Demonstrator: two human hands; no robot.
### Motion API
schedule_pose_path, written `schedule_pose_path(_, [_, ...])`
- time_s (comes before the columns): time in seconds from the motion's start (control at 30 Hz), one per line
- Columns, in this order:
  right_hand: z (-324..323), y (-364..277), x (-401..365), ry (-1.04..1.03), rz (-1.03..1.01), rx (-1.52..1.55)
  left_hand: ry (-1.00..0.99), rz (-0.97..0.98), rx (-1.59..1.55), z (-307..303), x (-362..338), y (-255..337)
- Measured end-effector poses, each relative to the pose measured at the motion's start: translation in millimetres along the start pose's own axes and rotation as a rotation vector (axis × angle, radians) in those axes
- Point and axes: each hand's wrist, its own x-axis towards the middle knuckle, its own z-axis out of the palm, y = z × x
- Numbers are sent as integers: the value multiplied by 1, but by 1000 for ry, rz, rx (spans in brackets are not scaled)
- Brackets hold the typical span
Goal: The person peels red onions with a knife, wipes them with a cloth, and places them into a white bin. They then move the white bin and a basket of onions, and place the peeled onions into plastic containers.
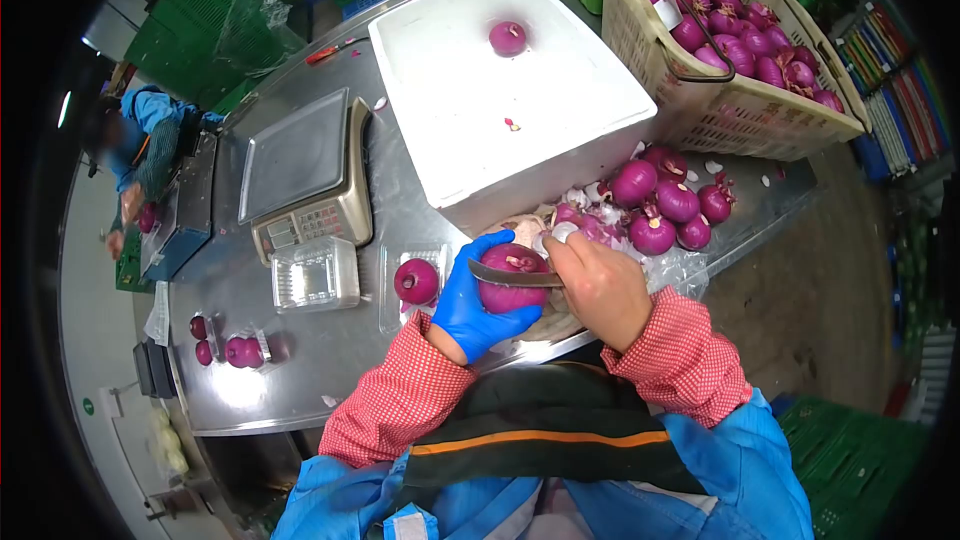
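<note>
In a blue glove, my left hand [468,302] grips a purple onion [510,292] from its left side. Bare and closed, my right hand [602,290] holds a knife [510,277], whose curved blade lies across the onion. Another onion [416,281] sits in a clear plastic tray [386,312] left of my gloved hand. Several loose onions [677,202] lie among peeled skins on the right, beside the white foam box [450,155], which has one onion [508,38] inside.
A scale [358,180] and an empty clear container [315,275] stand on the left. More onions [243,352] rest at the table's left end. A crate [720,105] full of onions is at the back right. A co-worker [150,140] is at the far left.
</note>
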Motion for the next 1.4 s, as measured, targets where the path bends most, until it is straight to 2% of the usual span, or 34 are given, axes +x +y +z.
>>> schedule_pose_path(0.1, [11,14,-8,25,24,-5,-35,-48,-84,0,-2,10])
schedule_pose_path(0.2, [6,26,-19,-28,92,38,-28,97,20,-3,-1,-3])
schedule_pose_path(0.3, [-3,15,-18,-65,194,364,15,73,51,3,2,-3])
schedule_pose_path(0.4, [-7,7,-6,-76,419,778,1,92,103,11,3,-1])
schedule_pose_path(0.5, [8,16,-9,-78,373,1014,-13,125,146,14,4,-8])
schedule_pose_path(0.53, [1,16,-11,-54,556,1086,-16,3,-23,11,5,-12])
schedule_pose_path(0.6, [15,31,-25,18,608,967,-21,-244,-361,-7,5,-25])
schedule_pose_path(0.63, [19,37,-30,55,631,905,-43,-298,-649,-18,2,-42])
schedule_pose_path(0.67, [6,32,-32,-161,616,594,-40,-380,-843,-28,-5,-59])
schedule_pose_path(0.7, [13,28,-43,-159,546,478,-35,-464,-1038,-34,-11,-68])
schedule_pose_path(0.77, [35,15,-66,-158,404,253,117,-457,-1132,-35,-16,-63])
schedule_pose_path(0.8, [36,6,-66,-272,418,166,162,-447,-1153,-35,-19,-67])
schedule_pose_path(0.83, [43,9,-70,-301,395,144,207,-435,-1174,-36,-22,-72])
schedule_pose_path(0.87, [57,16,-76,-331,372,122,177,-452,-1181,-37,-25,-80])
schedule_pose_path(0.9, [65,20,-77,-358,347,100,150,-454,-1107,-36,-26,-76])
schedule_pose_path(0.93, [71,24,-77,-230,381,205,128,-454,-1033,-33,-28,-70])
schedule_pose_path(1.0, [69,32,-72,-100,540,729,79,-490,-951,-31,-29,-63])
schedule_pose_path(1.03, [60,32,-64,-26,620,986,83,-425,-715,-30,-29,-70])
schedule_pose_path(1.07, [36,20,-50,-26,625,1031,82,-359,-481,-28,-28,-81])
schedule_pose_path(1.1, [31,12,-44,-15,474,931,78,-294,-248,-23,-27,-88])
schedule_pose_path(1.13, [30,3,-39,-4,326,829,71,-204,-164,-12,-26,-68])
schedule_pose_path(1.17, [28,-7,-34,7,178,724,87,61,122,-7,-22,-95])
schedule_pose_path(1.2, [23,-20,-26,-17,120,570,-73,96,352,-1,-8,-85])
schedule_pose_path(1.27, [14,-43,-12,-59,9,261,-245,146,604,6,5,-66])
schedule_pose_path(1.33, [31,-33,-6,3,146,196,-261,166,640,10,2,-56])
schedule_pose_path(1.37, [41,-25,-3,31,218,164,-190,137,499,12,-6,-51])
schedule_pose_path(1.4, [44,-12,2,-82,345,239,-121,103,358,15,-19,-46])
